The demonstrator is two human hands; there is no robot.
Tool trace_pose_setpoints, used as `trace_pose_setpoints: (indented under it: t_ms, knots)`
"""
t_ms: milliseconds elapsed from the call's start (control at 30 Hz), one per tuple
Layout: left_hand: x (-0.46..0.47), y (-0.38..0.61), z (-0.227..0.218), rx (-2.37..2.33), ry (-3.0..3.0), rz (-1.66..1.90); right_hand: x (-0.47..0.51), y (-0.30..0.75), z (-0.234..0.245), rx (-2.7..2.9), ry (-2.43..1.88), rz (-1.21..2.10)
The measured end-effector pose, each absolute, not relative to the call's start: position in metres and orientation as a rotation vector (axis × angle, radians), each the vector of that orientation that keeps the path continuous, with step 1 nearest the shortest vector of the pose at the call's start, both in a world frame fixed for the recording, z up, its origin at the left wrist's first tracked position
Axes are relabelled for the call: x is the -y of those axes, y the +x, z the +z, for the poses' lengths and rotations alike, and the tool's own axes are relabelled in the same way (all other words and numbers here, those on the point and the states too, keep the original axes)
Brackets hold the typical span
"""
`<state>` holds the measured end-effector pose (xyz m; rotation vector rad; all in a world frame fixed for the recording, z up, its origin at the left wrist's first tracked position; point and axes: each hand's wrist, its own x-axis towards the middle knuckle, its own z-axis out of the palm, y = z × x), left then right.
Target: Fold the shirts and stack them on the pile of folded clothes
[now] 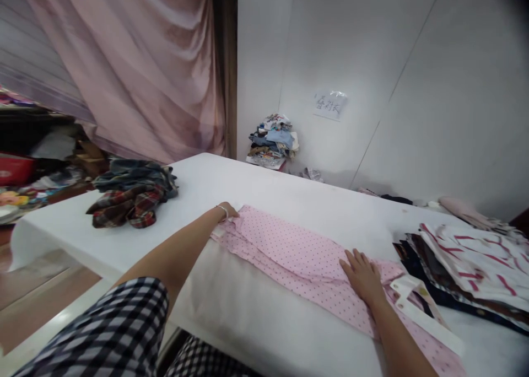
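Observation:
A pink dotted garment (289,250) lies stretched across the white table (256,187), partly folded, with a white collar (417,302) at its right end. My left hand (228,211) reaches out to the garment's far left end; a bracelet is on the wrist and the fingers are mostly hidden behind the cloth edge. My right hand (362,275) lies flat on the garment near its right part, fingers spread and pressing the cloth down.
A crumpled pile of plaid clothes (132,198) sits at the table's far left. A stack of folded garments (471,267), a striped white one on top, lies at the right. Another heap of clothes (273,140) is by the wall. A pink curtain (144,63) hangs behind.

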<state>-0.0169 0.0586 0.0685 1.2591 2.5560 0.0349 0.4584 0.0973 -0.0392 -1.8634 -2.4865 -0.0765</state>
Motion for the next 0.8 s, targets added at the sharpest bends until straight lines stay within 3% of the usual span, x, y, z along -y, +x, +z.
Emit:
trace_pose_setpoints:
  t_ms: [200,433,533,800]
  knots:
    - [-0.069,0.000,0.103,-2.517,1.349,-0.187,-0.096,0.458,-0.036,2.481,-1.818,-0.013]
    - [-0.083,0.061,0.141,-2.346,1.571,-0.092,-0.095,0.455,-0.031,2.460,-1.811,0.024]
    - [-0.087,0.107,0.131,-2.187,1.625,-0.003,-0.096,0.454,-0.028,2.457,-1.811,0.062]
    - [-0.059,0.210,0.053,-1.869,1.762,0.246,-0.094,0.453,-0.020,2.427,-1.808,0.159]
